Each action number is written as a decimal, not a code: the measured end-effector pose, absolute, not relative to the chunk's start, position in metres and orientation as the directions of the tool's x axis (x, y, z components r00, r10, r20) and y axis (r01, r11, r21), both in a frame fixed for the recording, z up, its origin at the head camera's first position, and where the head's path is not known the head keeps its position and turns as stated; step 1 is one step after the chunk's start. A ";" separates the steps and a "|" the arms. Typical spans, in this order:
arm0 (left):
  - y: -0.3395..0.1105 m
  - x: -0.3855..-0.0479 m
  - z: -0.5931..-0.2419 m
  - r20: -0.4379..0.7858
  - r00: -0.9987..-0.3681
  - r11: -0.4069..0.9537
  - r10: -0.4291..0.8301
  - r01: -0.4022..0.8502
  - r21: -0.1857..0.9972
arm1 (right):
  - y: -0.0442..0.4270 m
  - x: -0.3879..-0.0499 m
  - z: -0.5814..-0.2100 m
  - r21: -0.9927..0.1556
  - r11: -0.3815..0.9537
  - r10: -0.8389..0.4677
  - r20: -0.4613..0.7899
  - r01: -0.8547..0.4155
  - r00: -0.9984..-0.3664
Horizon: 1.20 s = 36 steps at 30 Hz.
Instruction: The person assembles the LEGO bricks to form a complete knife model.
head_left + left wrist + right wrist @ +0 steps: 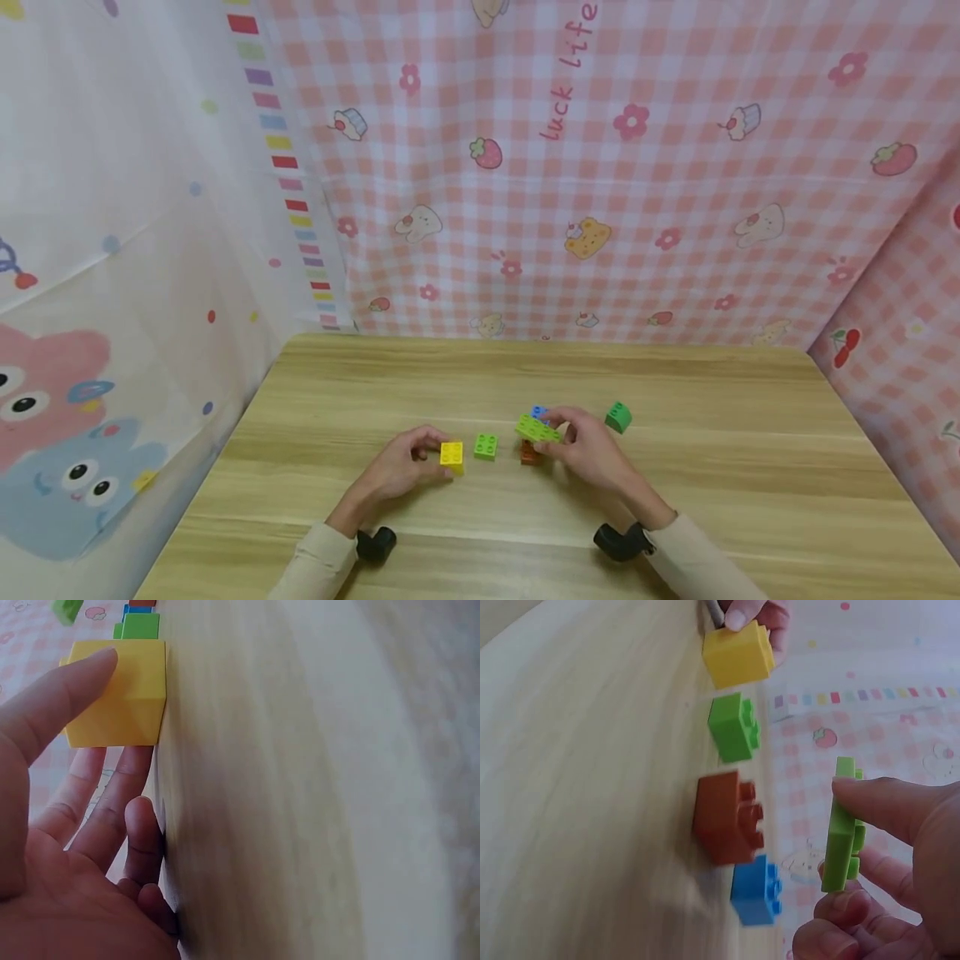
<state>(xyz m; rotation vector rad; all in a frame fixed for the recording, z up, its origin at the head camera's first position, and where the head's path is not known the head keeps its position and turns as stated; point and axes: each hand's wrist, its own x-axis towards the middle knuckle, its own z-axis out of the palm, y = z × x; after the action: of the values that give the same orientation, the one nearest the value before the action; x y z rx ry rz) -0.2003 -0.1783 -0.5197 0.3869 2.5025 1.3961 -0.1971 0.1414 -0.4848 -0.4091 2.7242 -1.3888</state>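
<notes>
Sleeves (318,557) lie nearest. Left fingers (105,817) pinch the yellow block (127,716); right fingers (847,907) pinch the flat green brick (841,836), best kept level.

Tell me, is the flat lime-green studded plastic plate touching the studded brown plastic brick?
Apart. The right wrist view shows the flat lime-green plate held above the brown brick, patterned cloth visible between them.

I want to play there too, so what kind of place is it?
Probably an indoor play corner: there are studded toy bricks on a wood-grain tabletop, with pink gingham cloth behind.
</notes>
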 end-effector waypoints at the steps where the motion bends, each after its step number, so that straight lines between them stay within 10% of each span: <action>1: -0.178 -0.200 -0.520 -0.090 -0.933 0.503 0.348 0.105 0.858 | 0.138 -0.198 -0.484 -0.803 0.554 -0.268 0.077 -0.219 -0.960; 36: -0.181 -0.203 -0.518 -0.105 -0.906 0.470 0.410 0.111 0.876 | 0.046 -0.202 -0.490 -0.820 0.462 -0.456 0.108 -0.338 -0.883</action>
<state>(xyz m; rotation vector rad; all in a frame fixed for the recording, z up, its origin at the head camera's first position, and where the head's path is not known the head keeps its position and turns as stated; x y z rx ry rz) -0.2027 -0.1806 -0.5176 0.4431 2.4209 1.4100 -0.2021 0.0462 -0.4899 -0.7035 2.5757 -1.3998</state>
